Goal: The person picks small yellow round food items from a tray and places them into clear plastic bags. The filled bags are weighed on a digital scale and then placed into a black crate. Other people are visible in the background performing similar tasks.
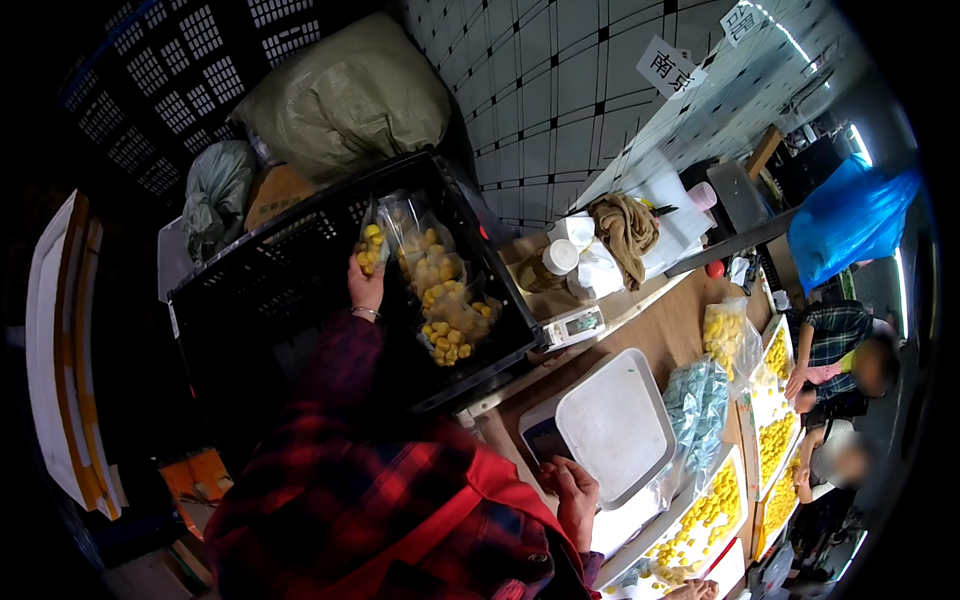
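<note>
My left hand (366, 283) grips a clear plastic bag (372, 247) of rounded yellow pieces, which look like peeled chestnuts, inside a black plastic crate (442, 394). To the right of that bag, a row of similar filled bags (442, 289) lies along the crate's right side. The crate's left part is in deep shadow. My right hand (576, 495) is by the near corner of a bench scale (616, 427) with a bare pale pan. Its fingers are curled, and whether anything is between them cannot be made out.
Teal-printed plastic bags (696, 409) and a filled clear bag (724, 330) lie beyond the scale. White trays (739, 480) hold loose yellow pieces. Co-workers (832, 450) stand across the table; another person's hand (694, 590) shows below. A lidded jar (551, 266) and brown cloth (626, 229) sit near the wall.
</note>
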The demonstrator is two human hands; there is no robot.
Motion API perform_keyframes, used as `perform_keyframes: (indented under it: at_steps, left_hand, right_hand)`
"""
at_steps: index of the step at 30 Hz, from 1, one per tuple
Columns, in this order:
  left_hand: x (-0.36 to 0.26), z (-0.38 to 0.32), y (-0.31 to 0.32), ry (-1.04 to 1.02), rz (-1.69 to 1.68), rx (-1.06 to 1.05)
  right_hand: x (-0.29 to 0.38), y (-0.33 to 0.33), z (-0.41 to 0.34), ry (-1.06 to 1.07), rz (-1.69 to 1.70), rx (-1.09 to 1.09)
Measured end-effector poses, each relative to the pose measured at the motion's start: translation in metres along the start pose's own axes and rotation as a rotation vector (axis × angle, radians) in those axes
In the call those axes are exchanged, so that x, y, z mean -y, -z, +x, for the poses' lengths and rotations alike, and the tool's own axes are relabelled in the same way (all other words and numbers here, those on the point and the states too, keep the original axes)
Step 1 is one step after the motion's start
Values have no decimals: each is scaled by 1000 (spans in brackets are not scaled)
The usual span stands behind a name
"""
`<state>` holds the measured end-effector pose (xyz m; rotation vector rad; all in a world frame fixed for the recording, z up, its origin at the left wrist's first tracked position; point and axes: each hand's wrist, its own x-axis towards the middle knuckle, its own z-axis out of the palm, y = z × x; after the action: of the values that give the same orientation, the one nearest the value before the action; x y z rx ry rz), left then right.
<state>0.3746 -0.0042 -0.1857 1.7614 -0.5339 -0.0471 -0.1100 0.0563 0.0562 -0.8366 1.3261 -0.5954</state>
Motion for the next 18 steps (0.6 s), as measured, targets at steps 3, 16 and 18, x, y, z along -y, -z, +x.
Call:
perform_keyframes:
  at_steps: [3, 16, 18]
  left_hand:
    - [-25, -4, 10, 14, -176, 86]
    - [-311, -47, 27, -424, -245, 1214]
    - [-331, -69, 20, -440, -328, 1412]
  right_hand:
    - [3, 3, 1, 26, -30, -19]
    - [169, -16, -56, 723, -495, 24]
    - [196, -24, -74, 901, -710, 87]
